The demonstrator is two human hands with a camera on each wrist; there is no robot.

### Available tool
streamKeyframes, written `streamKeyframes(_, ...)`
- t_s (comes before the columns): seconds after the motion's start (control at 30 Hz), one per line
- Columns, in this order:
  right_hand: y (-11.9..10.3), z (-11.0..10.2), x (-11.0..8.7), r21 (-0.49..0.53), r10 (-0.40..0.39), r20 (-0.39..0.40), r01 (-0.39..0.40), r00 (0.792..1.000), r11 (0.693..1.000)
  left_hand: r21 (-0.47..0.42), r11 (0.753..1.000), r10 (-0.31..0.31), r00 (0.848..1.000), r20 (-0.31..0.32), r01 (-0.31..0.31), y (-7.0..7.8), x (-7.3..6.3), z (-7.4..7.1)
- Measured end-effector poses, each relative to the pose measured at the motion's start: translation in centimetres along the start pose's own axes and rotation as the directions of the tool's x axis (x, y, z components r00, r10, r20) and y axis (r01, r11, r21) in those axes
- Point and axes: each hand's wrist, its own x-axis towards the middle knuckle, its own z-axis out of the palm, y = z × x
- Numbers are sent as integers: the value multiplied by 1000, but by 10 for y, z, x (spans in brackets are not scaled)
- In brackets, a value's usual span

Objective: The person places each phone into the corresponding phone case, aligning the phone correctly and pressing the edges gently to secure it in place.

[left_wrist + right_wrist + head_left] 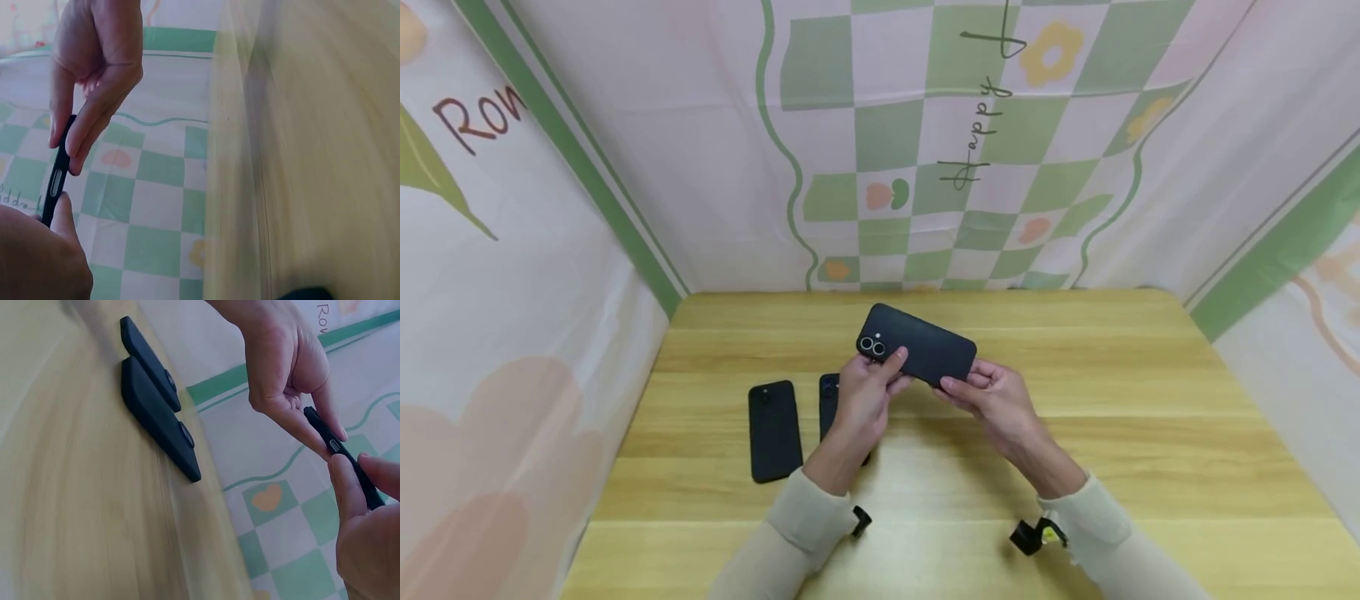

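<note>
A black smartphone [928, 342], its two-lens back turned up, is held above the table in both hands. My left hand [867, 396] grips its left end near the lenses, thumb on the back and fingers underneath. At the other end, my right hand [996, 400] pinches the lower right corner between thumb and fingers. Seen edge-on in the left wrist view, the phone [56, 178] shows a long slot in its side. Two more black phones lie on the table to the left: one [775, 431] in full sight, the other [828, 404] partly hidden behind my left hand and forearm.
The wooden table [1120, 400] ends at a patterned cloth wall [891, 137] at the back, with more cloth at both sides. Small black devices [1028, 537] stick out at both sleeve cuffs.
</note>
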Motion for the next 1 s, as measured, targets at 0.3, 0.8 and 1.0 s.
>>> streamKeyframes(0.3, -6, -3, 0, -214, 16, 20, -11, 1000, 977, 93, 995, -43, 998, 50, 38, 4, 1, -11)
streamKeyframes(0.8, -19, -14, 7, -513, 83, 85, -28, 993, 858, 493, 863, -277, 919, 280, 109, 17, 10, -28)
streamKeyframes(1.0, -11, -18, 7, -516, 146, 111, -68, 983, 854, 618, 778, -366, 882, 298, 115, 19, 15, -26)
